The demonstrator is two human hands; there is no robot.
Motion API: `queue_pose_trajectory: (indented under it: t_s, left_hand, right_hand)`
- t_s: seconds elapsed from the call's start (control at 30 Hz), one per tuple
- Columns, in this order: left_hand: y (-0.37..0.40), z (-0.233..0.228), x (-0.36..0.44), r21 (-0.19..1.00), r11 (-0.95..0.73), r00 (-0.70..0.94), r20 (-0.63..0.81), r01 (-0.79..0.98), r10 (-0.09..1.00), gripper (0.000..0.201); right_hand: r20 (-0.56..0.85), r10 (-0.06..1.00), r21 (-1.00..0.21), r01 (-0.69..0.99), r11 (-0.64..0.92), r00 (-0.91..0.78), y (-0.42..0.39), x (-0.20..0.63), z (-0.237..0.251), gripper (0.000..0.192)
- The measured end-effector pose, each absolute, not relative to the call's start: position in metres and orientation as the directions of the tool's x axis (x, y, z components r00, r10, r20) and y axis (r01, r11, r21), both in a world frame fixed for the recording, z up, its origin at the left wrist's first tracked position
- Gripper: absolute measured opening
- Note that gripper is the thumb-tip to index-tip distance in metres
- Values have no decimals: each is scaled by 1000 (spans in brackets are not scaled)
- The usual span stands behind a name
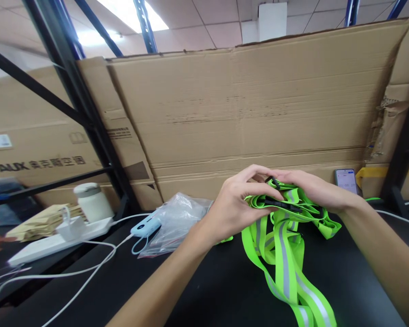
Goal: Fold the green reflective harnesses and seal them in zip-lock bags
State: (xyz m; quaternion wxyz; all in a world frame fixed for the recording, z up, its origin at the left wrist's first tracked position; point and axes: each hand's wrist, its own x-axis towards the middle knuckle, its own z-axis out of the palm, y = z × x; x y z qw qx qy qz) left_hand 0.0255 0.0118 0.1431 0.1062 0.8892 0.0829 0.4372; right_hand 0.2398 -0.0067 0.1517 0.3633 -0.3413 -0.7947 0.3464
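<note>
Neon-green reflective straps (284, 259) with grey stripes and black buckles are bunched between my hands above the black table. My left hand (240, 200) is closed around the left end of the folded bundle, thumb below and fingers on top. From the right, my right hand (308, 186) grips the back and top of the same bundle; its fingertips are partly hidden behind the straps. A black buckle (282, 204) lies along the front of the folds. Loose strap lengths hang from the bundle and trail toward the table's front edge.
Left of my hands lie a clear plastic bag (180, 218) and a light-blue power bank (146, 224) with a white cable. A power strip (61, 240), a white bottle (93, 202) and brown envelopes (44, 220) stand farther left. A phone (346, 180) leans against the cardboard wall (241, 109).
</note>
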Motion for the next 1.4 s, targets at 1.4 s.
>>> queue_pose_trajectory:
  t_s: [1.4]
  left_hand:
    - [29, 142, 21, 805, -584, 520, 544, -102, 659, 68]
  right_hand:
    - [624, 774, -636, 506, 582, -106, -29, 242, 168, 50]
